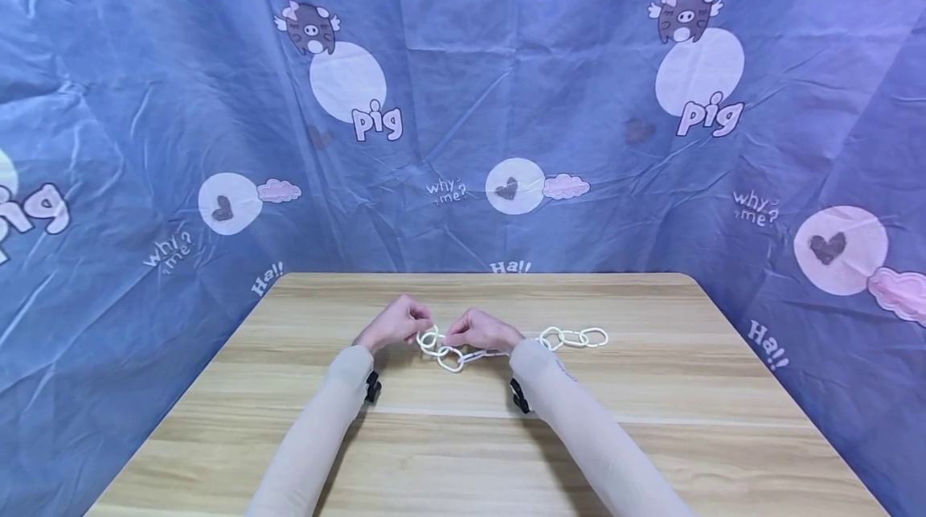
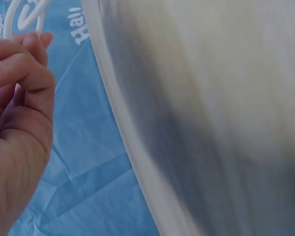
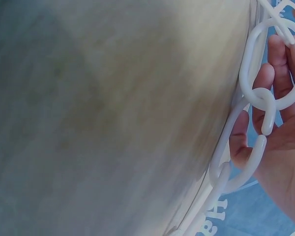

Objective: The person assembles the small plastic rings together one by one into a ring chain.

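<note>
A chain of white plastic links (image 1: pixel 606 336) lies across the far half of the table, its right end stretched out flat. At its left end, my left hand (image 1: pixel 396 322) pinches a link between thumb and fingertips; the left wrist view shows that white link (image 2: pixel 9 19) above the curled fingers. Close by on the right, my right hand (image 1: pixel 481 330) has thumb and forefinger together at a neighbouring link. Linked open-gapped rings (image 3: pixel 244 69) hang in front of the right palm in the right wrist view. The right hand and forearm hide the chain's middle.
The wood-grain table (image 1: pixel 448 453) has rounded far corners. A blue printed curtain (image 1: pixel 448 252) hangs right behind its far edge and along both sides. Black devices are worn at the left wrist (image 1: pixel 372 387) and the right wrist (image 1: pixel 519 396).
</note>
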### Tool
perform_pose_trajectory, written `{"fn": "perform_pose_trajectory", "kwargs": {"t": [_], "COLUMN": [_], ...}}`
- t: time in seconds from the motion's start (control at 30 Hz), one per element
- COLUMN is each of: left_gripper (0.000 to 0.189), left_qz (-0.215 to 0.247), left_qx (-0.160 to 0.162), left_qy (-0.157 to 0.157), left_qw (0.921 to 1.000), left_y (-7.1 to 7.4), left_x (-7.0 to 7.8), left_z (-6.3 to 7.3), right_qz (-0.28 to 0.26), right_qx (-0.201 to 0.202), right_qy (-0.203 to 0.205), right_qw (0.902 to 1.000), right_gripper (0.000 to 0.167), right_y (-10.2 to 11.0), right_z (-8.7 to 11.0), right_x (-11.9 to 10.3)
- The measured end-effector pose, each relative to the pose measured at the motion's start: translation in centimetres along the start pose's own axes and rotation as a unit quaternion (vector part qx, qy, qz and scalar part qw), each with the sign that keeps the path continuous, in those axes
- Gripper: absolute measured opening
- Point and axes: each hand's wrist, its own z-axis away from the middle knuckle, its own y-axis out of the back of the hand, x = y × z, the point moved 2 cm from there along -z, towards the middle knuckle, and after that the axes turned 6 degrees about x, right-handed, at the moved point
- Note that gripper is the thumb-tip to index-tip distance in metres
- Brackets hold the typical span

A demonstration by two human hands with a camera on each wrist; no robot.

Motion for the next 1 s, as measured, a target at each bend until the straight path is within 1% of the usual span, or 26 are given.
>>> {"fn": "perform_pose_trajectory", "kwargs": {"t": [0.17,0.2,0.27,0.33,0.47,0.53,0.63,0.77,0.87,1.0], "left_gripper": [0.012,0.012,0.014,0.015,0.018,0.021,0.026,0.030,0.029,0.029], "left_qz": [0.037,0.042,0.054,0.063,0.084,0.089,0.099,0.112,0.118,0.116], "left_qx": [0.012,0.013,0.010,0.004,-0.008,-0.008,-0.003,0.010,0.020,0.029], "left_qy": [0.024,0.025,0.026,0.033,0.050,0.051,0.058,0.080,0.091,0.089], "left_qw": [0.9990,0.9987,0.9982,0.9975,0.9952,0.9947,0.9934,0.9904,0.9886,0.9888], "left_y": [0.8,1.0,1.4,1.8,2.3,2.4,2.7,3.1,3.4,3.7], "left_x": [-0.5,-0.6,-0.9,-1.2,-1.7,-1.8,-2.0,-2.4,-2.7,-2.8], "left_z": [0.3,0.3,0.5,0.7,1.0,1.2,1.3,1.3,1.4,1.5], "right_qz": [0.006,0.007,0.004,-0.001,-0.009,-0.004,0.004,0.027,0.049,0.063], "right_qx": [-0.001,-0.001,-0.005,-0.010,-0.034,-0.052,-0.082,-0.113,-0.120,-0.111], "right_qy": [-0.007,-0.009,-0.013,-0.013,0.000,0.007,0.010,0.016,0.019,0.022], "right_qw": [1.0000,0.9999,0.9999,0.9999,0.9994,0.9986,0.9966,0.9931,0.9914,0.9916], "right_gripper": [0.016,0.017,0.019,0.019,0.019,0.021,0.025,0.027,0.030,0.034], "right_y": [0.1,0.1,0.1,0.2,0.4,0.5,0.8,1.5,2.3,3.4], "right_z": [0.0,0.0,0.1,0.2,0.5,0.6,0.7,1.2,1.6,2.3], "right_x": [0.0,0.0,0.0,0.0,0.2,0.4,0.8,1.2,1.5,1.9]}}
